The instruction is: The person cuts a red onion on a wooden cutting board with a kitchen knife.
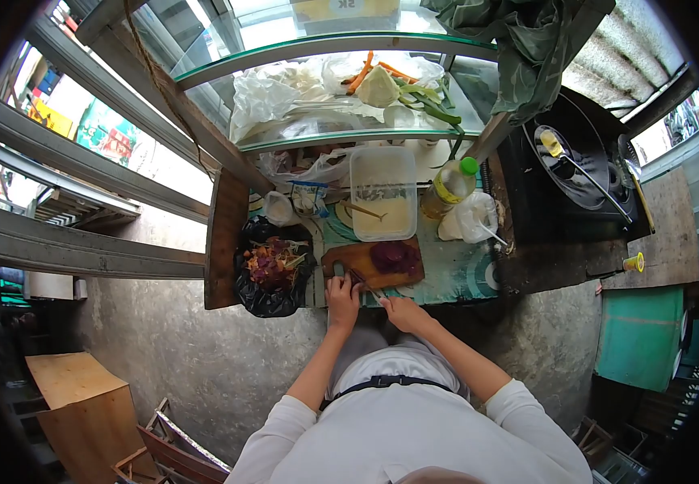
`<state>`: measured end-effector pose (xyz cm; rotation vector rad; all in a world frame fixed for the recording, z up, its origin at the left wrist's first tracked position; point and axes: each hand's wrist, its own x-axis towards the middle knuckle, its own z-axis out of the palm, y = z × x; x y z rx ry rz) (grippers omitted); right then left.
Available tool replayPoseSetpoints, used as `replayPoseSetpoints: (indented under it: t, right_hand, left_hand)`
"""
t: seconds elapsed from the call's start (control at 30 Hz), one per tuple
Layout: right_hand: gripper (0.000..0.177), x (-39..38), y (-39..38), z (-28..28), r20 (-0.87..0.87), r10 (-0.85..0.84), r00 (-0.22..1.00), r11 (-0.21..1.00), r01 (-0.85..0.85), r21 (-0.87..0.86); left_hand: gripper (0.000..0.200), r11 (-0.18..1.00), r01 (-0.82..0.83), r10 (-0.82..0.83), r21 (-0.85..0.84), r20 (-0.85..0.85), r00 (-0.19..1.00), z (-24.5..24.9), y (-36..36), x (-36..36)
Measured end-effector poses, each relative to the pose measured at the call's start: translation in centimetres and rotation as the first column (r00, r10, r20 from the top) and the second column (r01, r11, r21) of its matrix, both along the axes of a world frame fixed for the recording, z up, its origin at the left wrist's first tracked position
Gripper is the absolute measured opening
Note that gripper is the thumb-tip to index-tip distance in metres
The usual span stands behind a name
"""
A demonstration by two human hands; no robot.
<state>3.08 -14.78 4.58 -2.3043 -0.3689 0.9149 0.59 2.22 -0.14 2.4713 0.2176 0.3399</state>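
Note:
A wooden cutting board (359, 256) lies at the counter's front edge with a dark purple piece of vegetable (395, 256) on its right part. My right hand (404, 312) is closed round the handle of a knife (370, 289), whose blade points left over the board's front edge. Close to the blade, my left hand (341, 300) rests on the board's lower left with its fingers bent together; what they press on, if anything, is too small to make out. Left of the board, a black plastic bag (285, 300) stands open with purple and orange vegetable scraps (273, 262) inside.
Behind the board stands a clear plastic tub (383, 194), beside a green-capped bottle (451, 187) and a white plastic bag (470, 219). A glass shelf (349, 137) above carries carrots (360, 73) and greens. At right, a wok (567, 161) with a ladle sits on the stove.

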Motion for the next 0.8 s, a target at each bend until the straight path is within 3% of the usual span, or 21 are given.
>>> replayPoseSetpoints:
  t: [0.3,0.4,0.5,0.6,0.8]
  right_hand:
    - [0.049,1.6,0.2,-1.2,0.014,0.099,0.995,0.991,-0.100,0.090]
    - [0.045,1.1,0.4,-4.4,0.048,0.041,0.998,0.991,-0.047,0.122]
    - [0.044,-0.3,0.3,-4.9,0.192,0.007,0.981,0.985,-0.040,0.170]
    - [0.047,-0.9,-0.6,-4.8,0.089,-0.055,0.994,0.988,0.041,0.151]
    - [0.046,-0.9,-1.2,-4.1,0.060,-0.087,0.994,0.989,0.079,0.126]
  left_hand:
    - [0.035,0.999,0.015,-0.015,0.035,0.001,1.000,-0.1,0.0,0.1]
    - [0.035,0.998,-0.002,0.001,0.065,0.013,1.000,-0.2,-0.2,0.1]
    - [0.035,0.995,-0.017,0.016,0.102,0.010,1.000,-0.7,0.0,0.0]
    - [0.036,0.994,-0.021,0.021,0.103,-0.004,1.000,-0.8,0.2,-0.1]
    - [0.037,0.992,-0.016,0.014,0.121,0.021,1.000,-1.0,0.5,0.0]
